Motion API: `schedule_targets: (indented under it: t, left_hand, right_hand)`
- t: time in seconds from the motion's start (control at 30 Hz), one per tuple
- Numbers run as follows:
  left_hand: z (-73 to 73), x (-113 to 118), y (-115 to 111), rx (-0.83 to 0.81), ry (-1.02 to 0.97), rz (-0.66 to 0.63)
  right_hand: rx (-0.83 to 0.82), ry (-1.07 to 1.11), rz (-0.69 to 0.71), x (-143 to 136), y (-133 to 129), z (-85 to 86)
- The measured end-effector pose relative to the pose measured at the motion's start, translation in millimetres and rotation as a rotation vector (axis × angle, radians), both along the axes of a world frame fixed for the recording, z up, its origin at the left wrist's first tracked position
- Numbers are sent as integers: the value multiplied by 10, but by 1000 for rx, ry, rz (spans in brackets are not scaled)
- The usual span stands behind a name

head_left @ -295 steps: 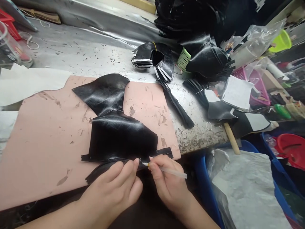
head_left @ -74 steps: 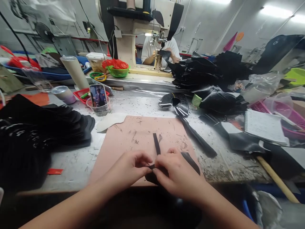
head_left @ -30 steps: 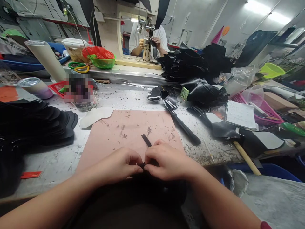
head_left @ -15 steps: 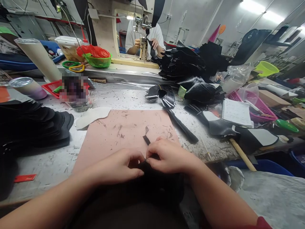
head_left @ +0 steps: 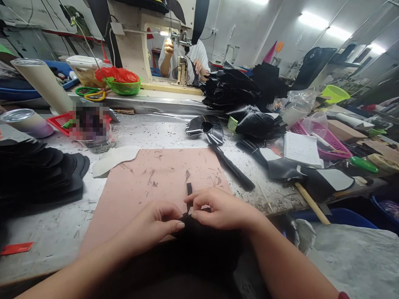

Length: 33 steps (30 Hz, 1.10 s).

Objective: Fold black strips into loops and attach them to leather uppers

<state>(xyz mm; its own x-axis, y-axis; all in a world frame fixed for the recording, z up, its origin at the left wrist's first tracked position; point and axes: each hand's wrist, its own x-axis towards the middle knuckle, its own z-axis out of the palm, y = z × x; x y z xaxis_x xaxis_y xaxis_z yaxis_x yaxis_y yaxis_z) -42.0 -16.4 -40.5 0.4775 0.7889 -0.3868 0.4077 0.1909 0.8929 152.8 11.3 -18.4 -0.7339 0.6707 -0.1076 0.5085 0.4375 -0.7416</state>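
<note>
Black leather-like piece (head_left: 199, 229) lies at the surface's (head_left: 56, 245) near edge, pinched by your right hand (head_left: 220, 207); whether your left hand (head_left: 152, 224), fingertips at its edge, grips is unclear. Handling looks unfinished: the black strip's (head_left: 189, 189) end is free, completed portions hidden.

Both hands (head_left: 190, 216) close together, fingers bent

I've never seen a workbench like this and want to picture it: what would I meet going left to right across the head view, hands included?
Stack of black pieces → left hand → right hand → spiral notebook → green oval object.
</note>
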Motion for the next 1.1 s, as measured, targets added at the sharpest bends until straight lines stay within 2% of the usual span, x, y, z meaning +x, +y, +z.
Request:
schedule_targets:
  t: [0.17,0.33,0.57,0.73,0.93,1.0,1.1]
  left_hand:
    - [40,-36,51,-83,-7,-133]
    - [125,-4,117,102,140,-277]
    - [113,31,122,88,160,-70]
    - [110,16,100,92,136,-82]
    - [173,55,148,145,183,-203]
    - [187,80,164,133,169,-191]
    - [187,102,176,85,170,-137]
  right_hand:
    - [-5,-6,20,-6,28,-7]
    - [45,-35,47,-43,-18,10]
    - [132,-3,-231,33,-68,56]
    - [150,34,-243,40,-70,21]
    - [198,-38,-169,-6,-118,45]
    - [202,-50,-138,2,-129,68]
    - [202,-52,-168,44,-135,98]
